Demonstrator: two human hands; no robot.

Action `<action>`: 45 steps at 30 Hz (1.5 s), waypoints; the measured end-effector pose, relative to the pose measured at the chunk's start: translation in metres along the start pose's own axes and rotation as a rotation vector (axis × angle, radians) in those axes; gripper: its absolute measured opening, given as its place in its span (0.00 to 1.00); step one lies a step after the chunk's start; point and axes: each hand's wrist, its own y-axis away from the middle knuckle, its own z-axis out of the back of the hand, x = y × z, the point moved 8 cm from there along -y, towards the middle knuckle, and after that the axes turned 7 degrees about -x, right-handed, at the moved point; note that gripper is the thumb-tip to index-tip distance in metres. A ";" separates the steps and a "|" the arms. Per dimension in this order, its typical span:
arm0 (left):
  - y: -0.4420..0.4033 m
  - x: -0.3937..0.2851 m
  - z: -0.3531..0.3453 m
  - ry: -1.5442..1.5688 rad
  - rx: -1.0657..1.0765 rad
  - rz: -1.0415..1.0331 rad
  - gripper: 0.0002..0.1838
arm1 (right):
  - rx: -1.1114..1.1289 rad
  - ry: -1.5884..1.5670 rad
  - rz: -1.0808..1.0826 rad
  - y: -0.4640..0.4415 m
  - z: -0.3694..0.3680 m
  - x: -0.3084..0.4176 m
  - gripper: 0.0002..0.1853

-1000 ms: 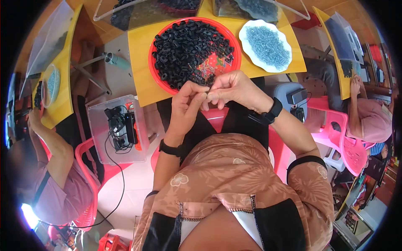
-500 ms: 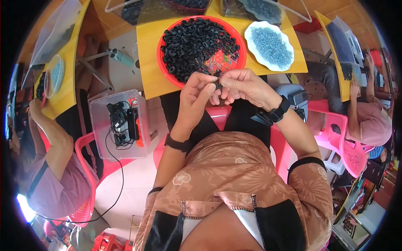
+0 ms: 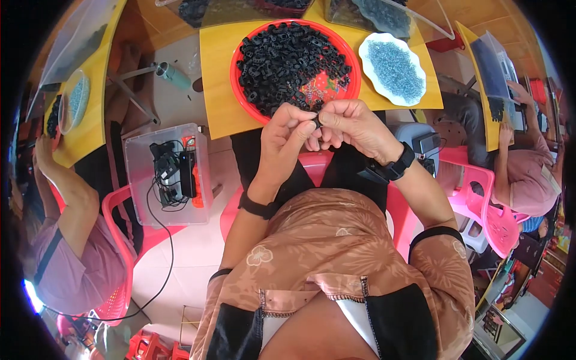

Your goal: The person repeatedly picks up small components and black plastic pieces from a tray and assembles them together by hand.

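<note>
My left hand (image 3: 284,139) and my right hand (image 3: 358,127) meet in front of the table edge, fingertips pinched together on a small black plastic part (image 3: 317,122). Fingers cover most of it, so its exact kind is not clear. Just beyond my hands, a red round tray (image 3: 236,84) holds a heap of similar black plastic parts (image 3: 279,63). Its floral bottom shows at the near right. To the right of it, a white scalloped plate (image 3: 363,55) carries many tiny clear bluish pieces (image 3: 395,71).
The trays rest on a yellow table (image 3: 219,108), with clear bins (image 3: 384,15) at its back. On my left stands a clear plastic box (image 3: 133,180) with cables and devices. Co-workers sit at both sides, by the left table (image 3: 96,129) and on a pink chair (image 3: 480,186).
The view has shifted slightly, so the table and trays appear a little further right. Both hands stay pinched together around the small black part, which seems slightly turned.
</note>
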 end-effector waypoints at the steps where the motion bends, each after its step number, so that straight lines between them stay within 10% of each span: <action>1: 0.000 -0.001 0.001 -0.006 -0.004 -0.017 0.05 | -0.006 0.023 0.009 -0.002 -0.001 0.000 0.09; 21: -0.001 0.002 -0.013 -0.100 -0.012 0.083 0.12 | -0.106 0.622 -0.023 0.008 0.011 0.051 0.14; 29: -0.001 0.013 0.004 -0.196 -0.123 0.138 0.10 | -0.495 0.332 0.694 0.011 0.051 0.199 0.12; 45: -0.002 0.015 0.009 -0.193 -0.132 0.178 0.05 | -0.464 1.707 0.587 -0.093 0.048 0.112 0.08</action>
